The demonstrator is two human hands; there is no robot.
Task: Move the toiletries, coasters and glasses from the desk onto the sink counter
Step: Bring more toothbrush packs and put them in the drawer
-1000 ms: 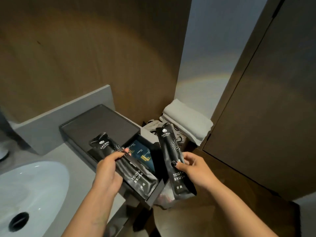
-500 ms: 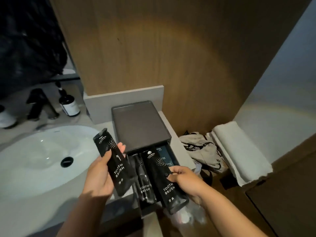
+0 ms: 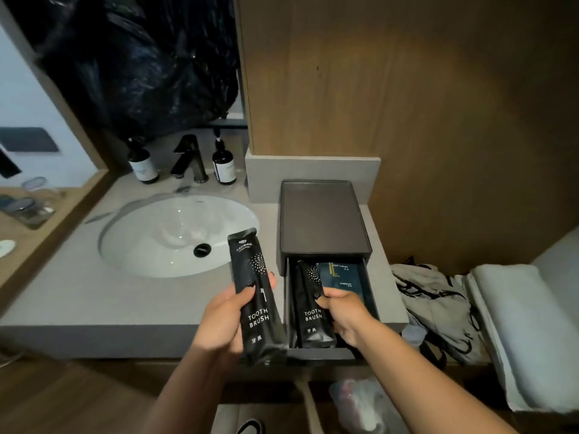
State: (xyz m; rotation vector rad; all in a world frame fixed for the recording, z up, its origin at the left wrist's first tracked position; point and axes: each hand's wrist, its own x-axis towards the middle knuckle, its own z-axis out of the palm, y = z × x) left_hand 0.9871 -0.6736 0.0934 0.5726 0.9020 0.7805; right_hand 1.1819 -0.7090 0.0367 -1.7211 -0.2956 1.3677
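Right hand (image 3: 340, 311) pinches a toothbrush packet (image 3: 313, 308) lying in the open drawer (image 3: 369, 296) w/ a blue sachet (image 3: 343, 277); lay it flat, then let go. Left hand (image 3: 225, 317) grips a 2nd packet (image 3: 255, 296) just above the table (image 3: 125, 296) edge, next to go in.

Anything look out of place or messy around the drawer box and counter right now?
Nothing spilled or damaged. The drawer of the black box stands pulled open, with the right hand setting a toothbrush packet inside. To the right, a crumpled bag lies heaped beside a folded white towel.
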